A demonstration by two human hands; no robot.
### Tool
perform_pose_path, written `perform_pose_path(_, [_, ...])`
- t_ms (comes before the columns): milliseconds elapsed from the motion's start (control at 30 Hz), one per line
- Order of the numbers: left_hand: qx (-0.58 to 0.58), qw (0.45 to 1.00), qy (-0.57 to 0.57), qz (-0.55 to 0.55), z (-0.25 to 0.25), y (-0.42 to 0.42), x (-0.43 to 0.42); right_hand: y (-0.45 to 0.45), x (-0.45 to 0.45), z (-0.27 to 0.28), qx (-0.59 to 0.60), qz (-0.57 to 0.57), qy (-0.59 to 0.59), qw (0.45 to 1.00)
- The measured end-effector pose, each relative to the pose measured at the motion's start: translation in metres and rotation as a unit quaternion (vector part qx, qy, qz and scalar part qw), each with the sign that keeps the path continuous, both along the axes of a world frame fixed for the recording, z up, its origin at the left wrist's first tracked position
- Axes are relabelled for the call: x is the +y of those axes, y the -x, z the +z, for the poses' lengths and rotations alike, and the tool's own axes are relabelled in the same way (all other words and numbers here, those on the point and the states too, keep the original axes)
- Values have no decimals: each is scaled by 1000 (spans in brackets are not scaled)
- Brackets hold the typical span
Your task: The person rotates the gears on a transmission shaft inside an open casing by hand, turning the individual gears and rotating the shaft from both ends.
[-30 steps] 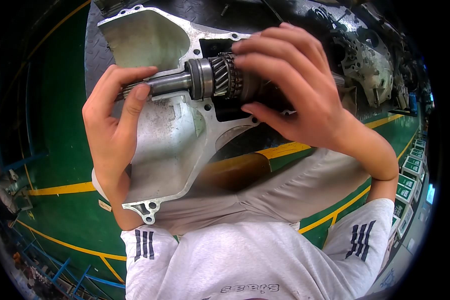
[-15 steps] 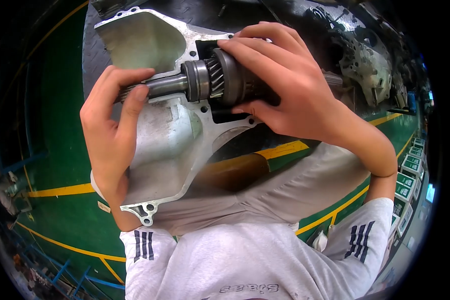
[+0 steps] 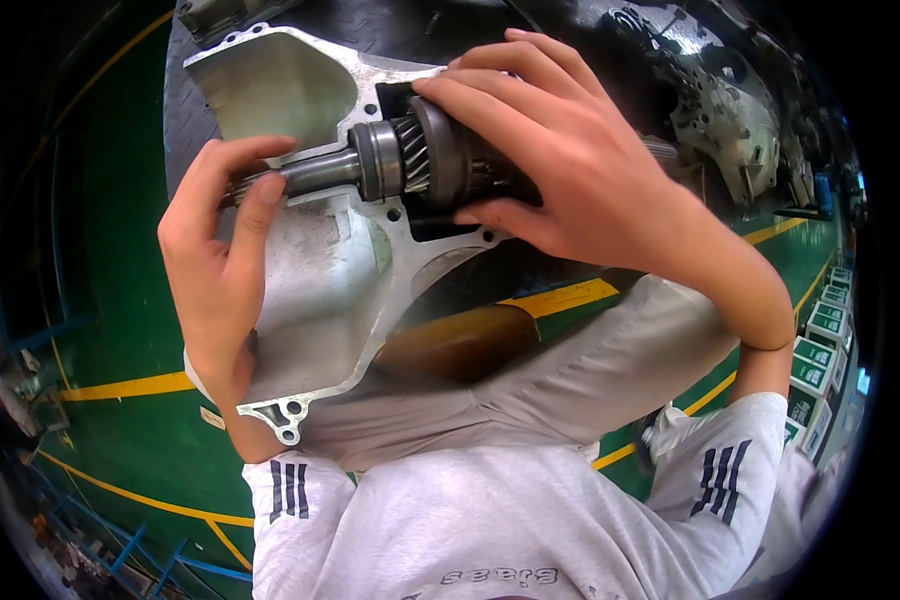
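A steel gear shaft (image 3: pixel 322 172) lies across a pale metal housing (image 3: pixel 385 290) with a rounded opening. My left hand (image 3: pixel 215 240) pinches the splined left end of the shaft between thumb and fingers. Farther right, my right hand (image 3: pixel 580 165) is wrapped over a dark ring (image 3: pixel 435 150) on the shaft, its thumb below and its fingers above. A bearing (image 3: pixel 378 160) and a helical gear (image 3: pixel 411 155) show between the hands. My right palm hides part of the shaft, and its splined right end sticks out beyond.
A dark, textured worktop (image 3: pixel 380 30) lies beneath the housing. Another metal casting (image 3: pixel 735 130) stands at the right. Green floor with yellow lines (image 3: pixel 130 386) shows around my legs. Boxes (image 3: pixel 815 365) are stacked at the far right. Part of another person shows at the lower right.
The dark ring has come left along the shaft with my right hand, now covering the gear's right part. Housing, shaft and left hand have shifted slightly left. Another person's clothing has appeared at the lower right.
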State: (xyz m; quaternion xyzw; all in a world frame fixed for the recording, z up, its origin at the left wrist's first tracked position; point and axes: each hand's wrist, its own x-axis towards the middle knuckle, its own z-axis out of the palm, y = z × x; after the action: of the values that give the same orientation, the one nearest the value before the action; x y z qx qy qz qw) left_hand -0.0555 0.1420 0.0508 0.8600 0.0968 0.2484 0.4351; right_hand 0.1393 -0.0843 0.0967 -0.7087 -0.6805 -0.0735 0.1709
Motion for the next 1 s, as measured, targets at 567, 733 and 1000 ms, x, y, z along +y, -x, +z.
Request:
perform_pose_path(567, [-2, 997, 65, 36, 1, 4, 3, -72, -116, -50, -1, -240, 42, 970])
perform_pose_path(733, [0, 998, 67, 10, 4, 5, 4, -57, -117, -65, -113, -195, -55, 973])
perform_pose_path(1000, [-4, 997, 72, 25, 1, 6, 5, -82, -115, -74, -53, -229, 35, 971])
